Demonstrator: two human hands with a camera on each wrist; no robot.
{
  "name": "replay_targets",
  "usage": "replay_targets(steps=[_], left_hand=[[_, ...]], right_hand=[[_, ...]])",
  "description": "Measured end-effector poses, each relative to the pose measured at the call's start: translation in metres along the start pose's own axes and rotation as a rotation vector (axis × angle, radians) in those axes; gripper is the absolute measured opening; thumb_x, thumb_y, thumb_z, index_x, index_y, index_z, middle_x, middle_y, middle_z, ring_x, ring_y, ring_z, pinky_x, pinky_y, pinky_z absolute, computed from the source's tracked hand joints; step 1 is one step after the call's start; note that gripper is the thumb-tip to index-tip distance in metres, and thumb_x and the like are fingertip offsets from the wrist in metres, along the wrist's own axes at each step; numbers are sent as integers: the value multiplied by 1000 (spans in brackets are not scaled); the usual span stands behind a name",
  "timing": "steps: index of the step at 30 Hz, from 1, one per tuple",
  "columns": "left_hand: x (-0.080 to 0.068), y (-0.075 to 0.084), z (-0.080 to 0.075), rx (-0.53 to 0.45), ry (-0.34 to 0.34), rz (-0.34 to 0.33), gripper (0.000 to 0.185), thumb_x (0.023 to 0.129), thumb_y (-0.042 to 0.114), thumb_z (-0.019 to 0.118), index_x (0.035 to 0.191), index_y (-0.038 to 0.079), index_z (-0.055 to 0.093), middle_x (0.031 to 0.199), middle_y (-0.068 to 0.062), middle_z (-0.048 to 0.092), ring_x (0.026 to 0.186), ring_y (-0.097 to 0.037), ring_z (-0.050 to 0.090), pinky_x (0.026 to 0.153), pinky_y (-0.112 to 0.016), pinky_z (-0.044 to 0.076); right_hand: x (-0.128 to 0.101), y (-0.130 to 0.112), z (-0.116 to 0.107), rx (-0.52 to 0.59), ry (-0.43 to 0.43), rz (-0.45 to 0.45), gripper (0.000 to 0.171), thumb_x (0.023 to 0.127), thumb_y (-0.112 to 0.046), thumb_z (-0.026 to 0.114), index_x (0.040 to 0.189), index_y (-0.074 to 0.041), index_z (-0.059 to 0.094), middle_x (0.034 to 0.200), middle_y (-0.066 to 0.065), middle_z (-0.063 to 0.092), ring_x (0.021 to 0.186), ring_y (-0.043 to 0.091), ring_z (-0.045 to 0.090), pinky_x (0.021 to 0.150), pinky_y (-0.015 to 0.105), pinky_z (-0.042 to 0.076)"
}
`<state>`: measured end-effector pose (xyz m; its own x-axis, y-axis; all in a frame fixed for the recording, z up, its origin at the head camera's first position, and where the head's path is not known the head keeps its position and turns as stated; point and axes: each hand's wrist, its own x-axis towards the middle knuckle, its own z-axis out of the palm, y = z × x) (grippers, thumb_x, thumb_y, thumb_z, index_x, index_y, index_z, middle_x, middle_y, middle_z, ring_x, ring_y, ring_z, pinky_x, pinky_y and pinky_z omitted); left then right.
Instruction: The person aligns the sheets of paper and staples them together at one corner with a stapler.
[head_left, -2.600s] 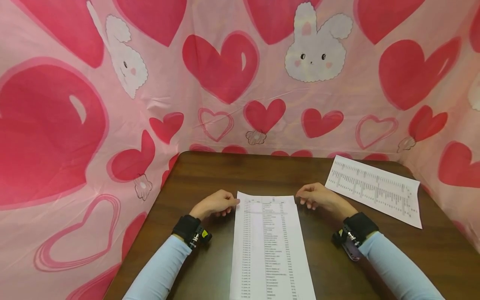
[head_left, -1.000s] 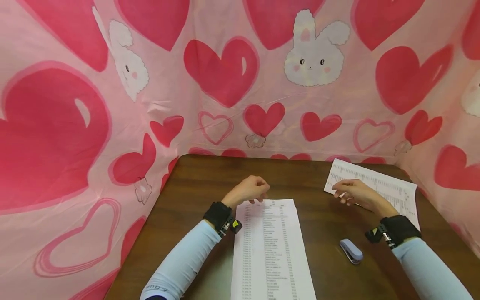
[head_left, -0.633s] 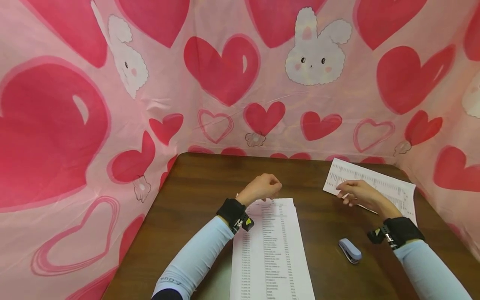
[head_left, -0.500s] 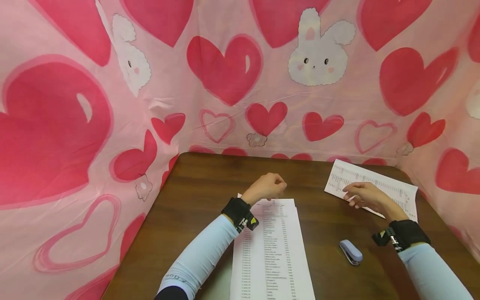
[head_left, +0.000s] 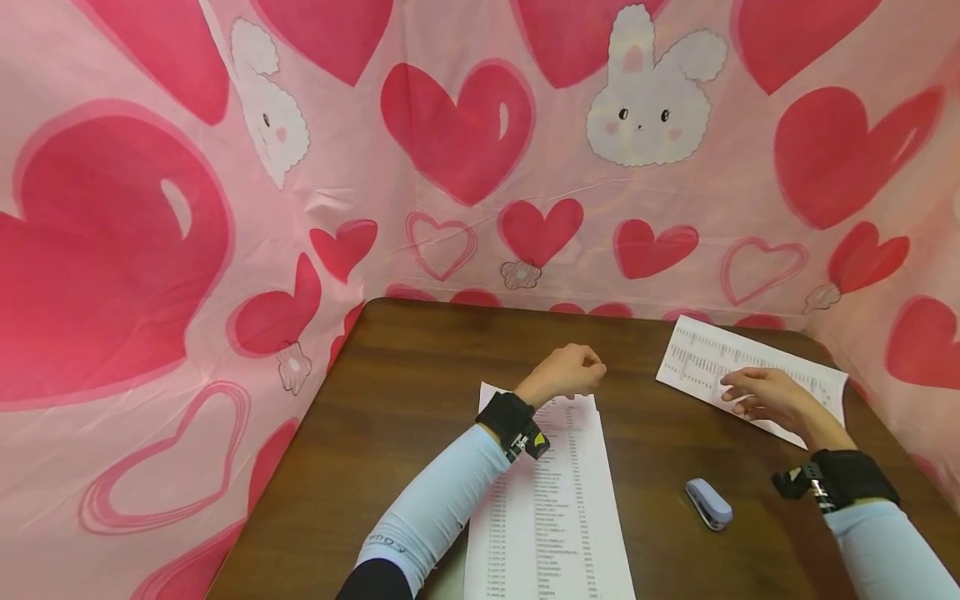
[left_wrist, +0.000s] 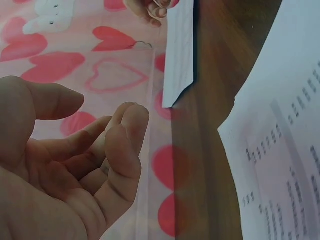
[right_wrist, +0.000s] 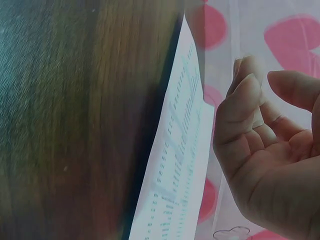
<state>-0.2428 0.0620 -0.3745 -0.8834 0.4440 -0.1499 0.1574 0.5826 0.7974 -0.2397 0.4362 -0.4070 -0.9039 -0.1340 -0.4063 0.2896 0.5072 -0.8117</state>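
A long stack of white printed sheets (head_left: 551, 517) lies in the middle of the table, its edges slightly uneven. My left hand (head_left: 566, 371) is over its far end, and the forearm crosses the sheets. Loosely bent fingers with a gap to the thumb show on that hand (left_wrist: 75, 155) in the left wrist view, holding nothing. Over another printed sheet (head_left: 697, 367) at the back right is my right hand (head_left: 776, 400). Its palm (right_wrist: 270, 180) holds nothing in the right wrist view, and thumb and fingers are apart. Between the papers lies a small lavender stapler (head_left: 708, 504).
The dark wooden table (head_left: 420, 358) has a rounded far corner on the left. Pink cloth (head_left: 337, 183) with hearts and rabbits hangs behind it and along both sides. Each wrist wears a black strap with a small camera.
My left hand has left the left edge of the stack and moved right across its far end. My right hand has moved right, from beside the stack to the other sheet, uncovering the stapler.
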Motion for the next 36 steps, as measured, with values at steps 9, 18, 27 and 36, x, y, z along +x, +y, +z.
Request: replay_targets(steps=[9,18,27,36], left_hand=[[18,-1,14,-68,16,-18,25,98,28,56,111,8,66,95,-11,73,81,-23,72,58,-28,55],[29,-1,33,-90,27,-56,22,95,23,59,111,9,67,85,-1,66,77,-19,70,61,-29,57],[38,9,45,-39,10,5,33,96,30,59,123,10,63,108,-3,68,80,-24,70,60,-24,51],[42,8,55,-62,-3,-19,30,95,28,62,119,12,65,107,-2,68,81,-21,69,61,-24,51]], right_hand=[[-6,-3,-7,-8,16,-3,55,104,-34,46,132,13,44,92,-2,70,71,8,64,66,29,55],[-12,3,-17,-5,17,-28,36,104,-32,47,119,-2,60,92,-4,71,73,8,66,66,29,56],[-24,11,-45,-86,66,-5,40,103,-36,46,118,-1,60,89,-9,70,75,13,67,70,30,56],[-39,25,-64,-140,90,58,47,103,-39,43,118,3,57,89,-9,71,77,15,67,72,31,56]])
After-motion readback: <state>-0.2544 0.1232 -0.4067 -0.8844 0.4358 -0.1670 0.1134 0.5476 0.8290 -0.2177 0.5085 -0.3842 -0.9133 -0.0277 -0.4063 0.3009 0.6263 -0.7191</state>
